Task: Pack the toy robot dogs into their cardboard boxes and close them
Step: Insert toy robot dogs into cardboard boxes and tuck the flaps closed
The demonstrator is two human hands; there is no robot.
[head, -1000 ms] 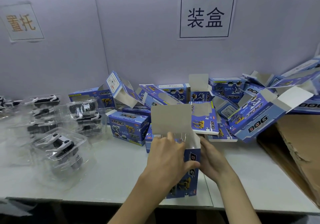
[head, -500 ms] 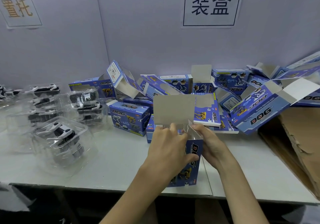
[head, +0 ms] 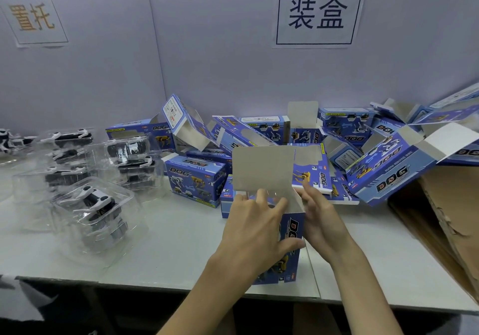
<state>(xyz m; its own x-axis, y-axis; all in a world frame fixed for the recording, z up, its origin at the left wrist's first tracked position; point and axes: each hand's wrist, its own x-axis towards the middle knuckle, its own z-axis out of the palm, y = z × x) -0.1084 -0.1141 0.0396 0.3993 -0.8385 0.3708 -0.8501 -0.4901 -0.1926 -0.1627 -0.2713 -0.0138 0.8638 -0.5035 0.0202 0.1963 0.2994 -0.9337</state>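
Blue printed cardboard at lower centre of the frame: the box (head: 290,244) in hand, stood on end on the table (head: 168,244), mouth up, long grey top flap (head: 261,168) raised behind it. Gripped by the left hand (head: 256,233), thumb laid across the printed front, fingers hooked over the near rim and into the mouth. Flanked on its right by the right hand (head: 321,218), fingertips up at the small side flap (head: 296,202); cannot tell whether pinching or merely pressing it. Under the left fingers, a glint of clear plastic, so probably loaded with a dog already, though not plain enough to swear to.

Judged as the closing step for this one box: contents seated, flaps not yet folded. Next: lift the left fingers clear of the mouth, fold the side flaps inward, bring the top flap forward and down, and tuck its tongue inside the front wall. Calls for a steady hold on the body meanwhile, given light card easily tipped on end. Calls too for the plastic shell sitting below the rim, or else a jammed tongue.

At mid left, clear blister shells (head: 96,205) with black-and-white dogs, awaiting boxes. Across centre and right, a heap of open boxes (head: 375,161) against the wall. At the far right edge, a brown corrugated carton (head: 453,218).
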